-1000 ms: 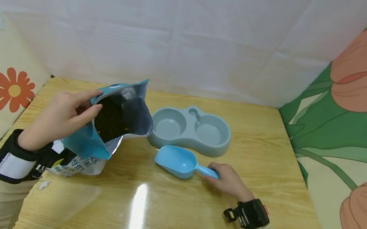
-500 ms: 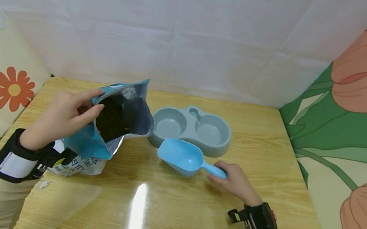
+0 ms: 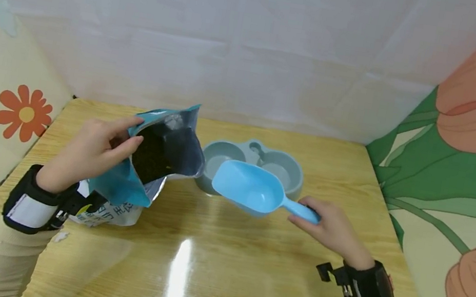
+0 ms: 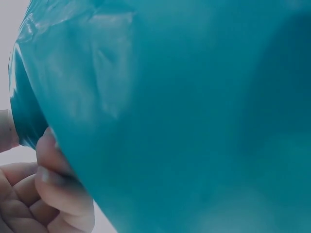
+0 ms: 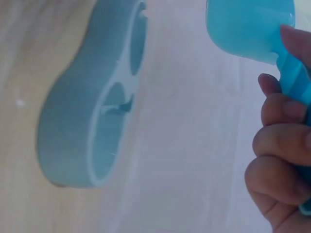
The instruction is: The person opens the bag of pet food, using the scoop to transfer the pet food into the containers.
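My left hand (image 3: 95, 149) pinches the edge of an open teal bag (image 3: 120, 184), whose mouth faces up and shows dark, loose contents inside. In the left wrist view the bag's teal side (image 4: 184, 121) fills most of the frame, with curled fingers (image 4: 63, 194) at its edge. A light blue scoop (image 3: 250, 187) is raised in my right hand (image 3: 333, 228), which grips it by the handle. The scoop's bowl looks empty and overlaps the front of a grey-blue double bowl (image 3: 247, 150) in the head view. Curled fingers (image 5: 279, 145) wrap the handle in the right wrist view.
The double bowl stands on a wooden table (image 3: 246, 274) near the white back sheet (image 3: 232, 64). A small white scrap (image 3: 61, 237) lies by the left sleeve. Painted panels with flowers (image 3: 26, 114) border the table at left and right.
My right hand has lifted the scoop from near the table, up and to the right, until it overlaps the double bowl in view. My left hand keeps its hold on the bag.
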`<state>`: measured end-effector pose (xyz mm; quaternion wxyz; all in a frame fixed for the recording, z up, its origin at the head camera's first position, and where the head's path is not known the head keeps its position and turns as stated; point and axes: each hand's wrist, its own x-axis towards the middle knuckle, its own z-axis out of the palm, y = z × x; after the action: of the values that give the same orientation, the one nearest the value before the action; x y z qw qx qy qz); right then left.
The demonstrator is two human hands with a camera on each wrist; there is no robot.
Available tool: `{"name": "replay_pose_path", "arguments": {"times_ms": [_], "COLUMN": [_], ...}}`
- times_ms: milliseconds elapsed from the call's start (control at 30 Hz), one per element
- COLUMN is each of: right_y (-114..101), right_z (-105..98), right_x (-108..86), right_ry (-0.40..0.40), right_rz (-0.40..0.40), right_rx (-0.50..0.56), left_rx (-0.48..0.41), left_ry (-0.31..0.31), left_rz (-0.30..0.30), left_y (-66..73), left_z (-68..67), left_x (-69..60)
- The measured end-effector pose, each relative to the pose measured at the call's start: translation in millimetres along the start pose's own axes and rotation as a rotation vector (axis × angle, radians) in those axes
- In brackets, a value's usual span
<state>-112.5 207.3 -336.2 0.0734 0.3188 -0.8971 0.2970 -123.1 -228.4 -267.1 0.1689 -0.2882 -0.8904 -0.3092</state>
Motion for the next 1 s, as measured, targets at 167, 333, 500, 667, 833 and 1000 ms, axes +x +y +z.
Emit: {"name": "replay_pose_path", "arguments": {"times_ms": [167,333,500,667,833,1000], "right_y": [-5,-9,-22,-45,-64,-76], "right_z": [-11,-18,-22,-19,-9,0], "right_x": [7.8,20.4,45.8,80.0,110.8,132.1], "right_ry": [-0.004,-0.006,-0.029,-0.082,-0.115,-0.171], "right_rz": [-0.011,-0.030,-0.104,-0.124,-0.160,-0.176], "right_rx": [-0.015,0.007,-0.016,-0.097,-0.155,-0.193], "left_rx": [-0.001,0.003,0.016,0.016,0.007,0.002], "left_ry": [0.002,0.001,-0.004,-0.007,-0.008,-0.014], "left_rz": [-0.002,-0.005,-0.006,0.002,-0.002,-0.001], "left_y": [-1.7,-2.5,-2.5,-1.3,0.4,1.7], "left_z": [0.7,0.5,0.3,-0.7,0.5,2.6], "left_x": [-0.2,-0.7,-0.5,0.7,0.9,1.3]}}
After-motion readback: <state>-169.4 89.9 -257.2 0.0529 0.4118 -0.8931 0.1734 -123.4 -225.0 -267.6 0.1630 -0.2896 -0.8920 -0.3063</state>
